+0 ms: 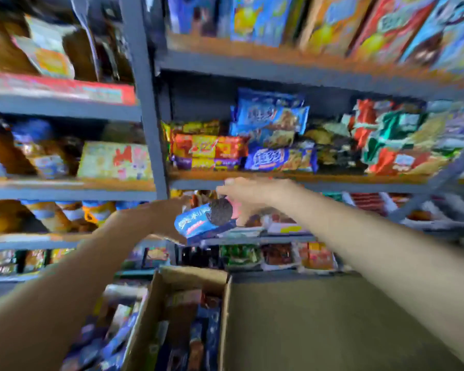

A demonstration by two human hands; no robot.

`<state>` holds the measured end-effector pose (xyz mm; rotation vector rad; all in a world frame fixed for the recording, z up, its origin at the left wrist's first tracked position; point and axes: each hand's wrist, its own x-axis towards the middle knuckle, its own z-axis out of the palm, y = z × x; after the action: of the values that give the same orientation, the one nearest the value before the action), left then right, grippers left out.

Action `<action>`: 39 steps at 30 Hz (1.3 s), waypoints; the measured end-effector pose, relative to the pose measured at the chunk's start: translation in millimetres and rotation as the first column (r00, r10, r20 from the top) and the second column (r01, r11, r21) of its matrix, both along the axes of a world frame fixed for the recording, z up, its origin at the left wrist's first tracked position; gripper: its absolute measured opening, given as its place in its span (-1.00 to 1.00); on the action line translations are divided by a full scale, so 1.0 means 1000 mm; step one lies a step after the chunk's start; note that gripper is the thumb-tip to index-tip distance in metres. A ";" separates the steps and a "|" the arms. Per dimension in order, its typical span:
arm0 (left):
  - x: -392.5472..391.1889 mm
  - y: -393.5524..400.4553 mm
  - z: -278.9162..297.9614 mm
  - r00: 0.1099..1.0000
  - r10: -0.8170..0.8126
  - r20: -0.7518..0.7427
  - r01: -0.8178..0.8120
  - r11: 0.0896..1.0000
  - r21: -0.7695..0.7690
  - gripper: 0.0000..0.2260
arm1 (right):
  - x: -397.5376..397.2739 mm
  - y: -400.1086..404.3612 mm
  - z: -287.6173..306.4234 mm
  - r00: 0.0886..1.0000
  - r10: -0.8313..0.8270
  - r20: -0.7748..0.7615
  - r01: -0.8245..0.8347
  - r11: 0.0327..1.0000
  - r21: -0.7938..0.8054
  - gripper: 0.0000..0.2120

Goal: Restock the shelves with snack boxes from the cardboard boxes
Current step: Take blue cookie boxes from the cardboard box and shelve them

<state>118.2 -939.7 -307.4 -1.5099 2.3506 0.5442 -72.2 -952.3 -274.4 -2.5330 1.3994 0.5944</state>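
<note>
A blue cookie snack box (pixel 198 219) with a dark sandwich cookie printed on it is held tilted in front of the shelves. My right hand (pixel 248 195) grips its upper right end, just below the edge of the middle shelf (pixel 332 180). My left hand (pixel 169 212) reaches in from the left and holds the box's left end; its fingers are partly hidden behind the box. An open cardboard box (pixel 156 298) with several snack boxes inside stands below, near me. The picture is blurred by motion.
Grey metal shelves with wooden boards fill the view, packed with colourful snack packs and boxes. A grey upright post (pixel 148 116) divides the left and right bays. A closed cardboard flap (pixel 319 325) lies at the lower right.
</note>
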 end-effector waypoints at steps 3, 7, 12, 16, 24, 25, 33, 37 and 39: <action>-0.021 -0.002 0.103 0.999 0.003 -0.048 -0.016 0.958 -0.287 -0.24 | -0.036 0.013 0.120 1.000 0.005 0.025 0.002 0.960 -0.279 -0.43; -0.056 0.009 0.207 0.997 -0.058 -0.060 0.012 0.812 -0.584 -0.33 | -0.073 0.029 0.224 0.996 0.078 0.042 -0.046 0.860 -0.509 -0.41; -0.112 0.012 0.309 0.999 -0.033 -0.034 -0.011 0.525 -0.851 -0.41 | -0.137 0.029 0.311 0.995 0.093 -0.030 -0.077 0.567 -0.820 -0.35; -0.159 0.009 0.374 0.991 -0.060 -0.122 -0.103 0.252 -0.962 -0.45 | -0.190 0.026 0.367 0.998 -0.056 0.031 0.049 0.358 -0.932 -0.27; -0.217 -0.013 0.421 0.841 0.120 -0.528 -0.534 0.351 -0.770 -0.48 | -0.254 0.005 0.412 0.741 0.083 0.667 0.517 0.562 -0.645 -0.37; -0.216 -0.015 0.424 0.837 0.146 -0.528 -0.542 0.362 -0.758 -0.47 | -0.254 0.000 0.414 0.707 0.111 0.698 0.519 0.589 -0.620 -0.36; -0.185 -0.057 0.461 0.793 0.089 -0.603 -0.589 0.366 -0.720 -0.44 | -0.240 -0.050 0.432 0.420 0.185 0.889 0.506 0.765 -0.398 -0.56; -0.175 -0.098 0.476 0.649 -0.027 -0.761 -0.680 0.428 -0.595 -0.50 | -0.228 -0.081 0.450 0.334 0.266 0.904 0.471 0.784 -0.405 -0.58; -0.161 -0.128 0.480 0.569 -0.058 -0.821 -0.698 0.494 -0.519 -0.48 | -0.222 -0.106 0.456 0.385 0.297 0.874 0.457 0.761 -0.460 -0.58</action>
<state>-42.4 -1068.0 172.9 -2.7259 3.1974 0.0900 -294.3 -1058.1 181.3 -2.3307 1.2786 -1.4770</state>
